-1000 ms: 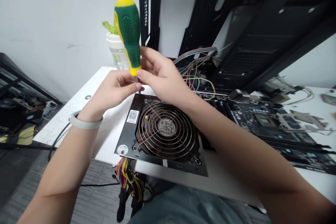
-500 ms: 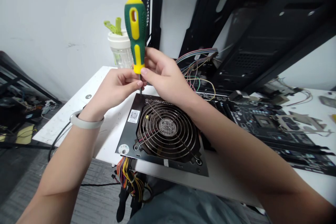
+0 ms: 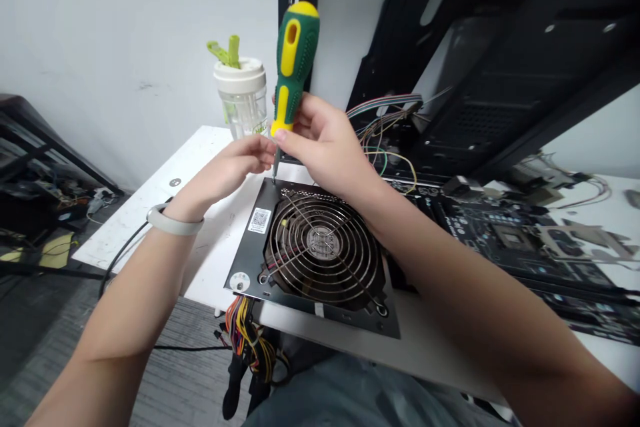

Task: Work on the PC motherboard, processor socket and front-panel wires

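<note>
Right fingers [image 3: 284, 138] clamped on a screwdriver [image 3: 297, 47], whose tip meets a power supply's corner.

The handle, leaning toward eleven o'clock a second ago, now tips toward one, uncovering more of the clear, white-lidded cup [image 3: 243, 107] at eleven o'clock from the fan grille [image 3: 323, 240]; its green lettering begins "HELL". The left hand [image 3: 245, 160] has its fingers bunched beside the shaft, though I cannot tell whether they grip it. The handle is ribbed dark green with smooth yellow insets. On the table [image 3: 205, 153], the flat, dark metal power supply [image 3: 250, 253] carries concentric wire rings, a white QR label [image 3: 259, 220] at ten o'clock and a round sticker [image 3: 239, 281] at eight; the hub's print is too small to read.
</note>
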`<state>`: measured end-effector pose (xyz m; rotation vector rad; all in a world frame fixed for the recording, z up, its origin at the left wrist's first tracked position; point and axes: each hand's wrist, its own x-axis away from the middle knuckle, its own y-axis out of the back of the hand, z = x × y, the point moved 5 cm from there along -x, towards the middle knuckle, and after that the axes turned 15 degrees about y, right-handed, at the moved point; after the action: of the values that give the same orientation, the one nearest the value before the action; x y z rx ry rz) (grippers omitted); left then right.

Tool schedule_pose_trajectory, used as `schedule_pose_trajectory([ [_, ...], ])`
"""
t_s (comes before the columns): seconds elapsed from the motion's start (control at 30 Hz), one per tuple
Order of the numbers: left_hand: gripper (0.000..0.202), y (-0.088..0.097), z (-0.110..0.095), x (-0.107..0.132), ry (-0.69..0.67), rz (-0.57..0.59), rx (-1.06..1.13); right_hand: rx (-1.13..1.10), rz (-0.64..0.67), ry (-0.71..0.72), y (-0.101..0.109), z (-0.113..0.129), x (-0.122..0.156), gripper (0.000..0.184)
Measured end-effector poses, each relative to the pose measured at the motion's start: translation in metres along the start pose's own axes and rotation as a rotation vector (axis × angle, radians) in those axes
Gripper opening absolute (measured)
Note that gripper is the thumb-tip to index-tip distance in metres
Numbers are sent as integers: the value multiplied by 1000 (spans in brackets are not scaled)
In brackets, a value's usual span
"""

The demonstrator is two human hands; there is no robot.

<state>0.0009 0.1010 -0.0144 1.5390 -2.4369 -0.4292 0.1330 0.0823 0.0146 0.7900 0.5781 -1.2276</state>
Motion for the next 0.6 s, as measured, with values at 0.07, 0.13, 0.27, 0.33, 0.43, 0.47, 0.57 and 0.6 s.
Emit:
schedule_pose_trajectory([
  [0.07, 24, -4, 6, -2, 66, 4, -131, 19, -6, 5, 1, 0, 0, 19],
  [0.13, 21, -8, 10, -2, 87, 8, -208, 32, -14, 10, 2, 0, 1, 22],
  [0.27, 21, -10, 13, -1, 64, 32, -210, 35, -45, 14, 3, 1, 1, 24],
  [0.33, 23, -10, 13, -1, 50, 39, -239, 21, -60, 14, 4, 2, 1, 25],
  [0.43, 26, -10, 11, 0, 43, 32, -301, 18, -86, 19, 6, 2, 1, 27],
  [0.47, 26, -11, 11, 0, 45, 33, -310, 23, -96, 20, 7, 1, 1, 28],
  [0.57, 25, -13, 8, 1, 56, 36, -294, 39, -125, 29, 10, 0, 1, 31],
  [0.6, 26, -12, 6, 1, 61, 21, -271, 47, -139, 35, 11, 0, 1, 31],
])
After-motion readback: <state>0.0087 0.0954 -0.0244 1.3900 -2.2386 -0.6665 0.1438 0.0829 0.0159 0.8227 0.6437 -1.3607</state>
